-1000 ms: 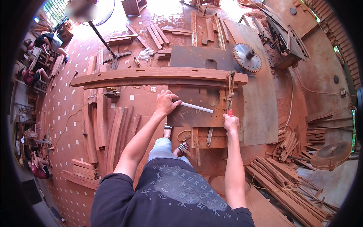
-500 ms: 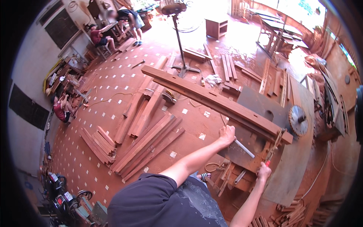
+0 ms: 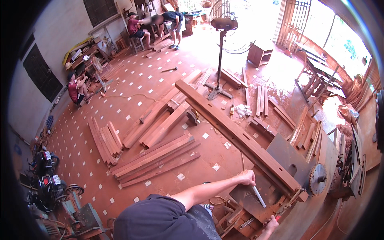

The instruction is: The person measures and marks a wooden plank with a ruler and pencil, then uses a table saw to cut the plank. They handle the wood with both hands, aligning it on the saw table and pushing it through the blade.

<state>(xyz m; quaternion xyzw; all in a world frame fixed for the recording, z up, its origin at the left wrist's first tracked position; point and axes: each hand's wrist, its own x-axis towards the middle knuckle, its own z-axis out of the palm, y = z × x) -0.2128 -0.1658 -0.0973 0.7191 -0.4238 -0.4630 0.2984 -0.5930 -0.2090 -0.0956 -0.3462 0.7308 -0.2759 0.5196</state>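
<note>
My left hand [image 3: 245, 177] is closed at the upper end of a white tube [image 3: 259, 197], beside the long beam; the fingers' inner side is hidden. A thin rod [image 3: 243, 161] shows just beyond that hand. Lower right, my right hand [image 3: 271, 225] is closed on a red handle [image 3: 278, 218]. Just past it, a rusty metal clamp-like piece [image 3: 292, 200] reaches up to the near end of the beam. The long reddish wooden beam [image 3: 244, 135], with slots cut in its top face, lies slantwise across the dark metal saw table [image 3: 288, 154].
A toothed circular saw blade [image 3: 317, 179] stands right of the beam's near end. Reddish timber [image 3: 156, 157] lies stacked on the tiled floor at left. Beyond are a pedestal fan [image 3: 220, 60] and a small cabinet [image 3: 260, 55]. Several people are farther off at left; motorbikes [image 3: 48, 182] stand lower left.
The view has shifted, so the beam and saw table appear lower and farther right. Both hands keep their closed grip near the tube and on the red handle.
</note>
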